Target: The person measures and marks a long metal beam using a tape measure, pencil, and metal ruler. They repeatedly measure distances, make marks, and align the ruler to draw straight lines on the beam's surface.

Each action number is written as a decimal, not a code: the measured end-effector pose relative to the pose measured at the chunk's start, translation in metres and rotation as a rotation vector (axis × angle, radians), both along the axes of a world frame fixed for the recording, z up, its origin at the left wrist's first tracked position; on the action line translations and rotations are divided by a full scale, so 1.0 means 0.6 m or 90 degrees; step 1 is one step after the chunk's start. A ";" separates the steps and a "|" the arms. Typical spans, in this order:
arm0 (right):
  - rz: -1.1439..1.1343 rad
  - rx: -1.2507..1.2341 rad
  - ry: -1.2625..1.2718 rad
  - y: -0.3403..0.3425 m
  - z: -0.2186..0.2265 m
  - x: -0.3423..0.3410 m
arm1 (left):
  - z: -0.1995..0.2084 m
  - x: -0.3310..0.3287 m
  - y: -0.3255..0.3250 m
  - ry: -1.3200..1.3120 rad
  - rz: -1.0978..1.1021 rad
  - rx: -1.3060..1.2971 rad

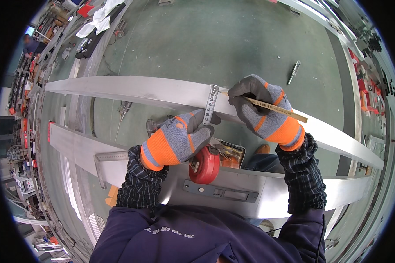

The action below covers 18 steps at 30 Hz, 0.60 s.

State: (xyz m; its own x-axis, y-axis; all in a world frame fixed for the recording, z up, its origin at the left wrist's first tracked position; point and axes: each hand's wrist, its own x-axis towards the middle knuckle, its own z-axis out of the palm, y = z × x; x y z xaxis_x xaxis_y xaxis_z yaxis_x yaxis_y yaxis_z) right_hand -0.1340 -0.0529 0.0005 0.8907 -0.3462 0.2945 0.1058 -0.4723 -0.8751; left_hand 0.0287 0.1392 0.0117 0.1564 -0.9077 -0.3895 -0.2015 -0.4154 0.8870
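In the middle of the frame, the left hand [175, 138] is pinching the tape [210, 166]; its strip is pointing up, crossing the bar [153, 90]. Just right, the right hand [267, 109] is gripping a pencil [278, 109], which is slanting from lower right to upper left.

A smooth grey-green floor [197, 52] spreads under the whole workshop, softly reflecting a fairly even light, with small pale specks scattered over it and a dark grey strip [343, 87] running down its right side. Along the left edge, the fisheye bends a long, crowded row of tools and parts [26, 94] into a curve, with patches of red among the grey metal. Toward the right rim, more red items [369, 96] sit beyond a pale rail [357, 94].
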 end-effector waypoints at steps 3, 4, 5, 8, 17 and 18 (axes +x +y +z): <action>-0.002 0.001 -0.006 0.001 -0.002 0.000 | -0.004 0.002 0.001 -0.020 -0.012 -0.006; -0.002 0.003 -0.008 0.001 -0.002 0.000 | -0.005 0.002 0.001 -0.023 -0.015 -0.011; -0.002 0.009 -0.006 0.001 -0.002 0.000 | -0.005 0.003 0.001 -0.026 -0.017 -0.015; -0.001 0.017 -0.008 0.002 -0.003 0.001 | -0.009 0.005 0.002 -0.038 -0.028 -0.029; 0.002 0.009 0.002 0.002 0.004 0.001 | -0.011 0.000 0.004 0.005 -0.004 -0.022; 0.001 0.003 0.001 0.002 0.005 0.001 | -0.010 0.000 0.003 0.026 0.005 -0.015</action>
